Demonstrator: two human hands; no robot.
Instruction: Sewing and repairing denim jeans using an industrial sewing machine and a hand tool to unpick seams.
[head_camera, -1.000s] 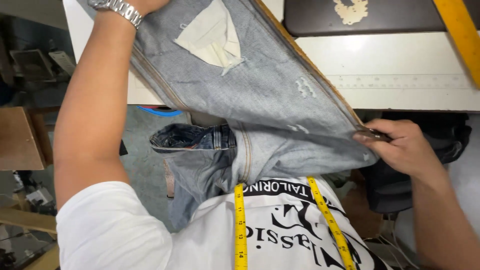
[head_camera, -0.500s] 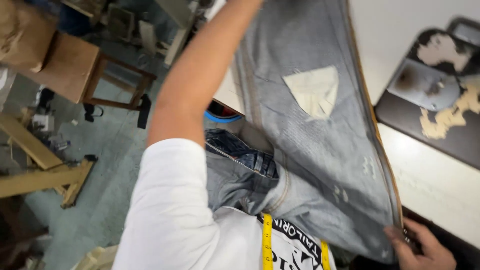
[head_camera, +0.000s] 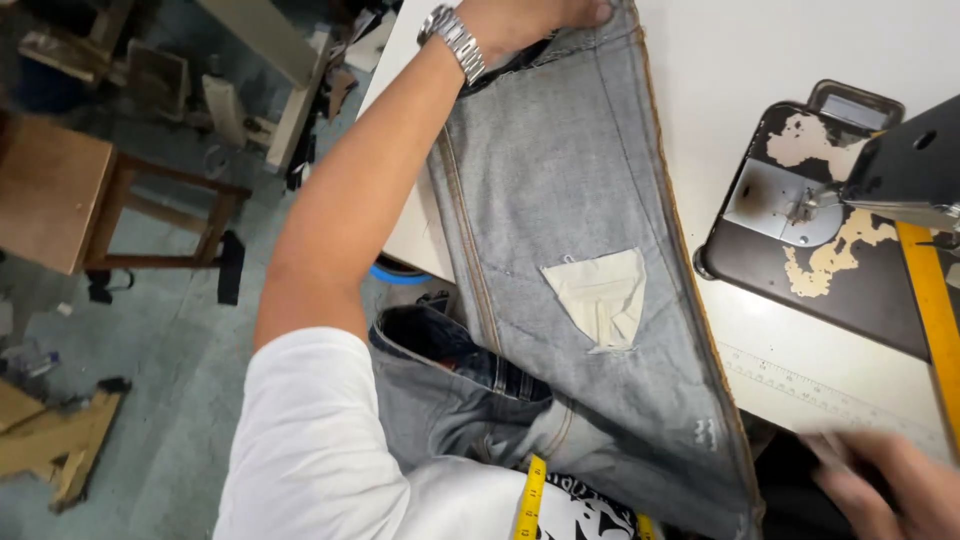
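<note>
Faded matt denim jeans (head_camera: 560, 210) with a cream cloth patch (head_camera: 598, 295); shiny metal watch (head_camera: 455, 38); worn wooden stool (head_camera: 60, 195) at nine o'clock.

One pair of grey-blue inside-out denim jeans (head_camera: 560, 190) lies on one white worktable (head_camera: 800, 50), bearing one cream fabric patch (head_camera: 597, 295). There is one black sewing machine (head_camera: 850, 210), one yellow measuring tape (head_camera: 530, 500), one silver metal wristwatch (head_camera: 455, 40) and one brown wooden stool (head_camera: 70, 195). Two hands show.

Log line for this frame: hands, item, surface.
left hand: pins jeans leg at hem | right hand: blurred, off cloth | surface: white table | nearby: sewing machine
</note>
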